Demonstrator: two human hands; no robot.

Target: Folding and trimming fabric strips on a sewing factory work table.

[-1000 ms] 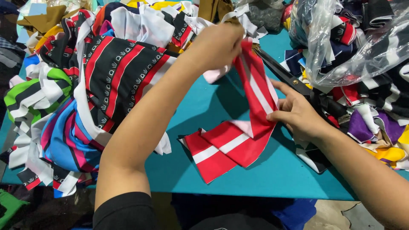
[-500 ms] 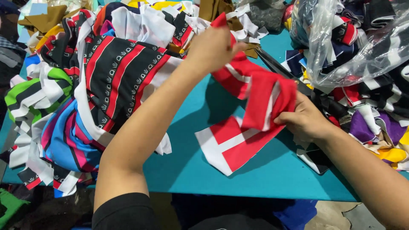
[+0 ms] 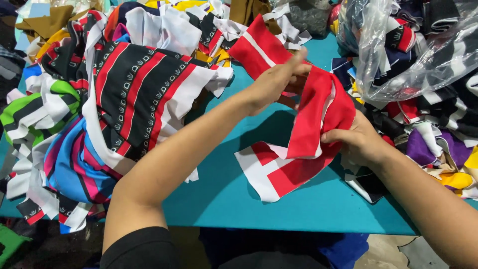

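Since half a second ago, both hands have drawn closer together and the red-and-white fabric strip (image 3: 308,124) has folded further over itself, its lower end now lying crumpled on the teal table (image 3: 234,194). At the far left, a heap of striped fabric pieces (image 3: 99,114) spills over the table's left edge and reaches the middle. Beside it runs a bare band of tabletop, down to the near edge. Over this gap the left hand (image 3: 276,82) pinches the strip's upper end, fingers closed on the cloth. The right hand (image 3: 356,142) grips the folded middle just above the table. Further right, clear plastic bags (image 3: 413,50) and a pile of mixed scraps (image 3: 438,144) crowd the right edge.
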